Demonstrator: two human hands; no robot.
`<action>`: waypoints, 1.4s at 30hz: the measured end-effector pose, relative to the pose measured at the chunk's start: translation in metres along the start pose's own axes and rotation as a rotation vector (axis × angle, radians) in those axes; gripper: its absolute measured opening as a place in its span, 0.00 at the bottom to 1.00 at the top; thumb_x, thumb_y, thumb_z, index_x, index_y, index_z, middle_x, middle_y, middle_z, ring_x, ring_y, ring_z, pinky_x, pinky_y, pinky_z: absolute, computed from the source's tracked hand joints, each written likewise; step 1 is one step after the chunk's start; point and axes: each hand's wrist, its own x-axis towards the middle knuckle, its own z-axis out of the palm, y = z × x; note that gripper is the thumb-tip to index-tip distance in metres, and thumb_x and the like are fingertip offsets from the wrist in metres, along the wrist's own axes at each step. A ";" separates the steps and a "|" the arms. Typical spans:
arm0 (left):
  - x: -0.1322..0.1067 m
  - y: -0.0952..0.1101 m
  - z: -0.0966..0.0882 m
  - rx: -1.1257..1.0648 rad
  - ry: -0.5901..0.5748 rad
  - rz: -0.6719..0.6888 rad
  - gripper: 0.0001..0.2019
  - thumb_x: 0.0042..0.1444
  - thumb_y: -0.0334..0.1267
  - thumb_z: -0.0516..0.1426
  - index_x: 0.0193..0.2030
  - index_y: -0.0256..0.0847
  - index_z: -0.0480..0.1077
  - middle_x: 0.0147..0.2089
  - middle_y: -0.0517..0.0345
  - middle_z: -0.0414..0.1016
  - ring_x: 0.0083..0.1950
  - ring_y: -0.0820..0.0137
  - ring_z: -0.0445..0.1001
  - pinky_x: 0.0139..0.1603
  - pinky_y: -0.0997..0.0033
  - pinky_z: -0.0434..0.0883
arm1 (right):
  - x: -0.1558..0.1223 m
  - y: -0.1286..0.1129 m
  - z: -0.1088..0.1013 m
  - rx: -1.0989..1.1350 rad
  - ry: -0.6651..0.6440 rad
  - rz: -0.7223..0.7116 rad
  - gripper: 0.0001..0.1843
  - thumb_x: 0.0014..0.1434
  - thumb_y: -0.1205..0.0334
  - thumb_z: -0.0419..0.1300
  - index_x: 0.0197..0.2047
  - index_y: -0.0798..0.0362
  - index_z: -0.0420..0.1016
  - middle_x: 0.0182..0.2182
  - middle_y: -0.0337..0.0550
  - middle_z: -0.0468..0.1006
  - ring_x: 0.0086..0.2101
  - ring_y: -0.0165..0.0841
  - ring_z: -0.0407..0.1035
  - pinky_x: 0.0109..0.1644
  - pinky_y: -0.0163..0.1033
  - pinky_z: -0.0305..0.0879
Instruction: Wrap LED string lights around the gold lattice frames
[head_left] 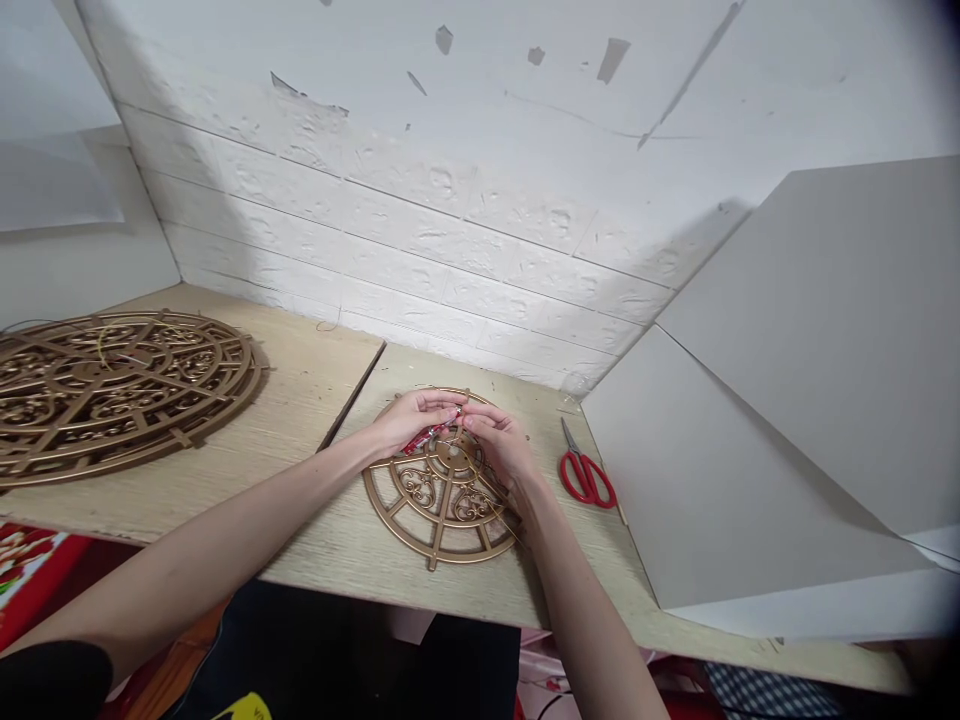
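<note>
My left hand [418, 417] is closed round a small, shiny red and silver piece [426, 438], whose kind I cannot make out. My right hand [501, 440] has its fingers pinched together, meeting the left fingertips at the piece's upper end; what it grips there is too small to tell. Below both hands a round gold openwork panel [433, 545] with scroll patterns lies flat on the table. The hands and right forearm hide its upper and right parts. A thin gold-coloured strand shows by the right wrist.
Red-handled scissors [587, 478] lie to the right of the panel. At the left, several larger gold openwork panels [180, 385] are stacked on the wooden table [300, 365]. White boards [720, 470] stand at the right, and a white brick-patterned wall [420, 240] rises behind.
</note>
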 end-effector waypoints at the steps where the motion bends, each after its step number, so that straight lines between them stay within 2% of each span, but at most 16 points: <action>1: 0.000 0.000 0.000 0.006 -0.001 0.003 0.16 0.46 0.32 0.65 0.44 0.34 0.76 0.42 0.46 0.78 0.35 0.72 0.75 0.38 0.70 0.72 | 0.000 0.000 0.000 0.005 0.000 -0.002 0.15 0.38 0.62 0.72 0.33 0.53 0.79 0.29 0.41 0.81 0.31 0.34 0.75 0.42 0.40 0.69; 9: 0.001 -0.002 -0.002 0.047 -0.024 0.047 0.18 0.47 0.33 0.64 0.47 0.35 0.74 0.46 0.47 0.77 0.37 0.72 0.74 0.40 0.69 0.71 | -0.001 0.001 0.001 -0.001 -0.033 -0.023 0.13 0.41 0.63 0.70 0.34 0.53 0.80 0.28 0.42 0.82 0.30 0.34 0.76 0.40 0.39 0.70; 20: 0.000 -0.001 0.000 0.034 0.018 0.028 0.12 0.47 0.32 0.64 0.40 0.33 0.75 0.38 0.49 0.78 0.32 0.74 0.74 0.35 0.73 0.71 | 0.000 0.005 0.000 -0.113 -0.007 -0.115 0.12 0.46 0.62 0.69 0.36 0.53 0.79 0.31 0.42 0.82 0.32 0.33 0.76 0.42 0.39 0.70; 29: 0.002 -0.004 -0.003 0.016 0.015 0.048 0.12 0.49 0.30 0.63 0.41 0.34 0.75 0.40 0.48 0.78 0.32 0.74 0.74 0.34 0.73 0.72 | -0.005 -0.003 0.010 -0.142 0.042 -0.123 0.12 0.45 0.61 0.69 0.35 0.53 0.79 0.30 0.42 0.81 0.31 0.34 0.75 0.40 0.39 0.70; 42: 0.003 -0.009 -0.005 -0.013 0.001 0.040 0.12 0.49 0.32 0.63 0.42 0.34 0.74 0.41 0.47 0.78 0.34 0.73 0.76 0.39 0.70 0.73 | -0.003 0.003 0.007 -0.284 0.037 -0.225 0.11 0.48 0.58 0.67 0.36 0.51 0.79 0.32 0.42 0.81 0.33 0.35 0.74 0.40 0.41 0.70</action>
